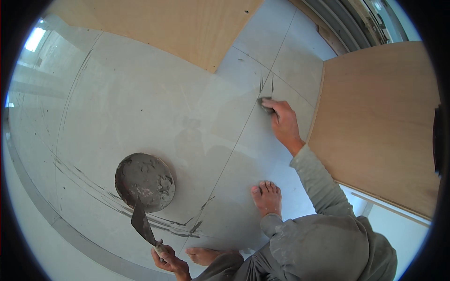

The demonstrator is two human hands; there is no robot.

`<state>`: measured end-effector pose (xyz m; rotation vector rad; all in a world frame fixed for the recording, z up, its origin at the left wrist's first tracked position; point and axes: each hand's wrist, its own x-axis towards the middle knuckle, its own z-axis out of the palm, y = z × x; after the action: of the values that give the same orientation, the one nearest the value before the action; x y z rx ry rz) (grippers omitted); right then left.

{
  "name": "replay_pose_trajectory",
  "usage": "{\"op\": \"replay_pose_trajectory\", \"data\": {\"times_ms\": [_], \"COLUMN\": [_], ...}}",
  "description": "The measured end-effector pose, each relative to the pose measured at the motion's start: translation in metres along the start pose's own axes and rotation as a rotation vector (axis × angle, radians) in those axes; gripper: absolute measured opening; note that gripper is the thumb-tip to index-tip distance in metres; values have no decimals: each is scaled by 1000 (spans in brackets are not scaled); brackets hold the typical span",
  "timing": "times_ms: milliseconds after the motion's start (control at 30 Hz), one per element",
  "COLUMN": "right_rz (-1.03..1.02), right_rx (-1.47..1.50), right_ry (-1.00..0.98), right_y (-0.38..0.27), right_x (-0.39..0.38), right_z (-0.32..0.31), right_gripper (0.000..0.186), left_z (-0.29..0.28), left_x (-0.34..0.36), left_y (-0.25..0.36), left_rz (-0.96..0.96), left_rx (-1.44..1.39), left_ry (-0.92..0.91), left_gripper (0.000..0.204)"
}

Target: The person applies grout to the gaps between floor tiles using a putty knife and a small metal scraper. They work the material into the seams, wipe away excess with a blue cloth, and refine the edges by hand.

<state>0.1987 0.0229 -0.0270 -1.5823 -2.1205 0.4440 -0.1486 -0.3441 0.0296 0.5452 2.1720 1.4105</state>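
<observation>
My left hand (171, 260), at the bottom, is closed on the handle of a grout-smeared trowel (143, 220), whose blade reaches the near rim of a round container (144, 178) holding grey paste. My right hand (285, 122) grips a small grey-smeared object (265, 104), possibly a scraper or pad, down on the pale floor tiles (197, 103) at a joint. Short dark streaks of paste (262, 84) mark the joint just beyond it. Longer grey smears (108, 201) curve around the container’s left and near side.
A light wooden panel (159, 23) juts in at the top, and another (375, 122) stands to the right. Stacked long strips (347, 23) lie at the top right. My bare feet (267, 199) are on the tiles below. A grey border strip (70, 234) curves along the left.
</observation>
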Motion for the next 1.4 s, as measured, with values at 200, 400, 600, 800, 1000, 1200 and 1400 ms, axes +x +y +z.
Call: {"op": "replay_pose_trajectory", "data": {"times_ms": [200,400,600,800,1000,1200,1400], "right_rz": [262,-102,-160,78,-534,-705,-498], "right_rx": [-28,-307,16,652,492,238,290], "right_ry": [216,81,-302,-631,-789,-1021,-1212], "right_y": [18,-22,-105,-190,-272,-280,-290], "right_x": [73,7,-68,-30,-14,-23,-16], "right_z": [-5,17,17,20,82,113,108], "right_gripper": [35,36,33,28,33,33,29], "left_z": [5,8,10,42,43,64,66], "left_x": [3,2,16,47,75,86,84], "left_y": [6,6,20,19,18,8,7], "left_rz": [-3,12,-112,-84,-81,-65,-142], "left_rx": [-64,-36,-72,-62,52,-74,-112], "left_ry": [-87,-83,-35,-76,-113,-95,-100], "left_gripper": [46,48,39,30,33,44,43]}}
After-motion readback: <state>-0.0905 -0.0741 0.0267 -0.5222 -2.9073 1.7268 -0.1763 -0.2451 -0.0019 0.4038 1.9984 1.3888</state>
